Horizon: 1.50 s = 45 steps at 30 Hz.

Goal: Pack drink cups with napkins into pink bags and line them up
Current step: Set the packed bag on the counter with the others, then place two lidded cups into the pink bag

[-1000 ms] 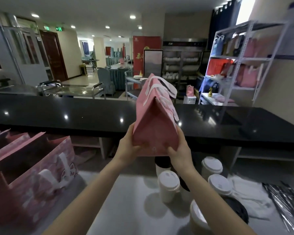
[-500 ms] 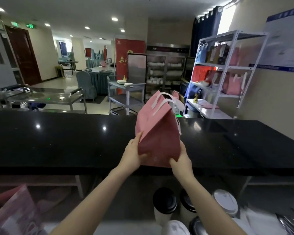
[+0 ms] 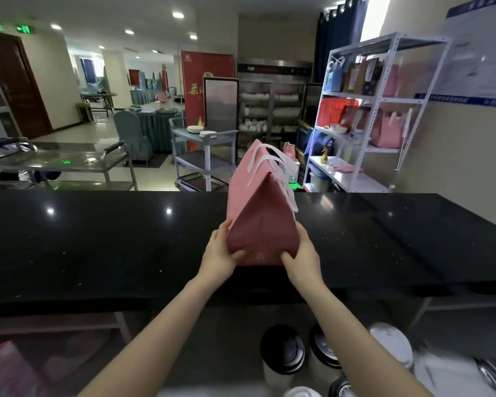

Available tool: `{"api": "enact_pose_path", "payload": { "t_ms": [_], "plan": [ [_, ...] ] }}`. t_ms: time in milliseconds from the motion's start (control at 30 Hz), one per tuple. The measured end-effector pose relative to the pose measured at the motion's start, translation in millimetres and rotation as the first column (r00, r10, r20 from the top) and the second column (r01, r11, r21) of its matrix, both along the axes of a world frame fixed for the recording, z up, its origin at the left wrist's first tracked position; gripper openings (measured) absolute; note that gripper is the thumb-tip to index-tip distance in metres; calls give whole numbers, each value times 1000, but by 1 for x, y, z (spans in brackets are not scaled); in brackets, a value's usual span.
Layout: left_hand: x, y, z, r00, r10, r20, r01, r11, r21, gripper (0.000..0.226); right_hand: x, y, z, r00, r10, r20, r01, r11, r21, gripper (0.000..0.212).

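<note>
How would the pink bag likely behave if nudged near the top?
The bag is tall with a narrow base, so a high nudge could tip it. Its sides keep crisp folds, suggesting stiff material. The left hand and right hand grip its base, hinting at weight inside, though contents are hidden.

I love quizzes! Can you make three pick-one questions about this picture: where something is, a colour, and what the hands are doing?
1. Where is the pink paper bag? A on the floor; B at the glossy black counter; C in a metal trolley.
2. What colour are the bag's ribbon handles? A green; B black; C white.
3. What are the hands doing? A both hold the bag; B one waves; C both are empty.
Answers: 1 B, the black counter surrounds its base. 2 C, white loops top the bag. 3 A, the left hand and right hand grip its lower corners.
</note>
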State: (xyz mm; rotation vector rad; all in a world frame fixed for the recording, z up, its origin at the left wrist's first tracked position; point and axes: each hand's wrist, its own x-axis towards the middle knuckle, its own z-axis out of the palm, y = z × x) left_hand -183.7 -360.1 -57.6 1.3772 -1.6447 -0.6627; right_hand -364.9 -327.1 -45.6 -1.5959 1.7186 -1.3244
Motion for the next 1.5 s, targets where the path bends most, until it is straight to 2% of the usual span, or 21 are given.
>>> {"api": "enact_pose_path", "payload": {
  "t_ms": [133, 200, 267, 333, 400, 500, 567, 633, 733, 833, 900, 967, 1033, 1167, 1233, 1300, 1367, 1500],
  "plan": [
    [19, 33, 3, 999, 46, -10, -46, 999, -22, 74, -2, 34, -3, 998, -52, -19, 47, 973, -225, 56],
    [38, 58, 2, 994, 102, 27, -101, 993, -56, 65, 2, 57, -6, 987, -63, -148, 3, 927, -376, 50],
    [60, 91, 2, 984, 147, 99, -140, 987, -76, 45, 13, 76, -5, 953, 6, -302, -138, 898, -419, 45],
    [81, 128, 3, 972, 175, 154, -169, 984, -57, 32, 33, 91, -2, 899, 157, -409, -315, 881, -354, 43],
    [100, 168, 3, 944, 235, 231, -229, 972, -52, 25, 58, 107, 3, 831, 328, -449, -475, 838, -268, 44],
    [131, 228, 3, 863, 353, 362, -351, 933, -73, 17, 93, 126, 6, 698, 497, -515, -656, 732, -183, 38],
    [152, 268, 2, 805, 440, 399, -436, 894, -107, 16, 118, 138, 5, 588, 569, -575, -752, 646, -131, 33],
    [171, 306, 3, 727, 544, 420, -540, 830, -140, 18, 144, 149, 3, 481, 604, -636, -825, 558, -95, 30],
    [199, 350, 5, 605, 635, 480, -635, 749, -190, 26, 186, 161, 2, 331, 613, -717, -887, 462, -14, 38],
    [227, 377, 3, 507, 650, 566, -665, 713, -222, 36, 229, 173, 4, 250, 608, -754, -917, 398, 17, 39],
    [245, 386, 0, 476, 613, 631, -665, 720, -197, 45, 259, 179, 5, 222, 568, -793, -930, 366, 2, 39],
    [263, 389, -7, 507, 556, 659, -641, 754, -143, 46, 287, 182, 6, 174, 535, -827, -945, 327, 13, 42],
    [274, 391, -15, 555, 500, 664, -576, 808, -127, 36, 314, 183, 8, 94, 497, -863, -953, 294, 65, 45],
    [291, 393, -32, 593, 463, 659, -448, 870, -207, 18, 354, 180, 7, -54, 424, -904, -949, 261, 179, 43],
    [299, 396, -37, 641, 455, 618, -394, 886, -243, 16, 364, 175, 7, -141, 374, -917, -927, 276, 255, 34],
    [305, 399, -39, 699, 427, 574, -348, 904, -248, 15, 365, 170, 7, -210, 359, -910, -880, 337, 336, 28],
    [308, 398, -38, 741, 403, 538, -314, 915, -253, 14, 357, 164, 6, -230, 372, -899, -843, 385, 375, 25],
    [306, 385, -31, 814, 312, 490, -213, 945, -249, 10, 321, 161, 2, -168, 444, -880, -823, 429, 373, 16]
  ]
}}
